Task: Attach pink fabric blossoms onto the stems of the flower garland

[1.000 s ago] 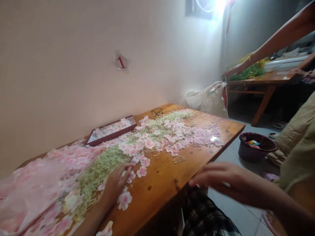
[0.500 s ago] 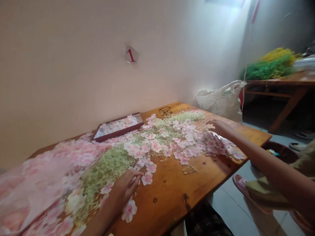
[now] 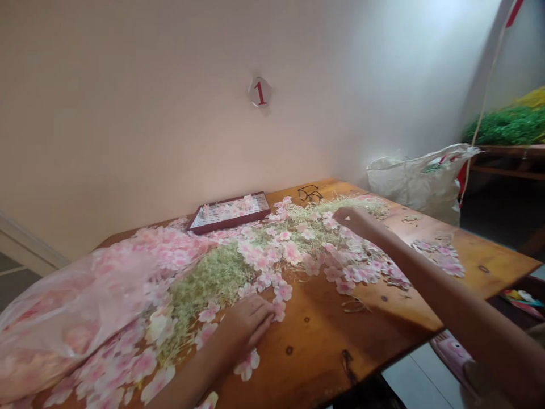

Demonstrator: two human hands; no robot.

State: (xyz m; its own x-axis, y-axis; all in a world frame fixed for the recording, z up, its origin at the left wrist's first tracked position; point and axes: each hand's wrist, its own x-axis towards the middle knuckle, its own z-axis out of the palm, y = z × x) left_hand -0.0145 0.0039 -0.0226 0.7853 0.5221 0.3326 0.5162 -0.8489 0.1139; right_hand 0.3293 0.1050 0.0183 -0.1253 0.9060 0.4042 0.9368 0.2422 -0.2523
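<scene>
Pink-white petalled flowers (image 3: 292,251), part-hidden by L hand (image 3: 251,321) & R forearm (image 3: 426,278), lie strewn w/ pale-green stringy bits (image 3: 213,275) on glossy brown wood table (image 3: 323,341). R hand (image 3: 351,220) over far flowers; fingertips unclear, can't tell if either hand's gripping. Cloudy plastic bag (image 3: 76,318) cut off at L; beige wall (image 3: 149,113) behind.

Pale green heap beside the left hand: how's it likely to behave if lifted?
The pale green heap is probably soft and springy, being a loose mass of fine strands. It likely snags and comes up in clumps, since the strands look tangled. Probably light for its bulk too: it looks airy rather than solid.
</scene>
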